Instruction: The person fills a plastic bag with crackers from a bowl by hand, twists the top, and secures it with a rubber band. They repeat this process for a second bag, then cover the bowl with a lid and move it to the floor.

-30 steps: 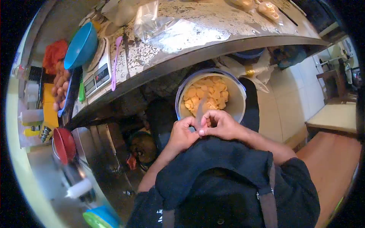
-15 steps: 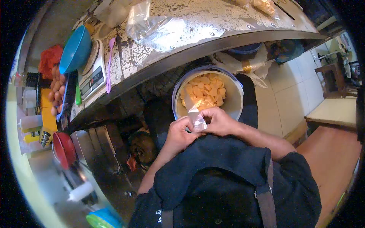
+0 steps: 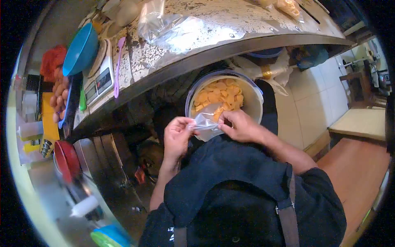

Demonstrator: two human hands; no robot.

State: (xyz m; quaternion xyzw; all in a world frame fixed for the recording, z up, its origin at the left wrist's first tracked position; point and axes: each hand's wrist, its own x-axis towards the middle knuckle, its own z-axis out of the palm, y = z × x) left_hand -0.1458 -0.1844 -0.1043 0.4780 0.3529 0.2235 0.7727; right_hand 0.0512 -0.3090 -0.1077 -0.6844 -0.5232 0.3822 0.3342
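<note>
A clear plastic bag [image 3: 204, 123] is stretched between my two hands, over the near rim of a bucket [image 3: 256, 103]. My left hand [image 3: 177, 133] pinches its left edge between thumb and fingers. On the other side, my right hand [image 3: 238, 126] grips the bag's right edge with thumb and bent fingers. Flat orange-yellow pieces [image 3: 220, 95] fill much of the bucket beyond my hands. Some orange shows at the bag's far side near my right fingers; the bag partly covers the pieces there.
On the worn counter [image 3: 138, 61] are a kitchen scale [image 3: 101, 84], a blue bowl [image 3: 81, 49], a purple spoon [image 3: 119, 68] and more clear plastic [image 3: 170, 31]. Eggs [image 3: 60, 99] lie at the left, above a red bowl [image 3: 66, 160]. A wooden bench [image 3: 349, 173] stands at the right.
My hands have moved apart, the left one leftward and the right one slightly right. The bag, bunched between my fingers before, is now spread out between them.
</note>
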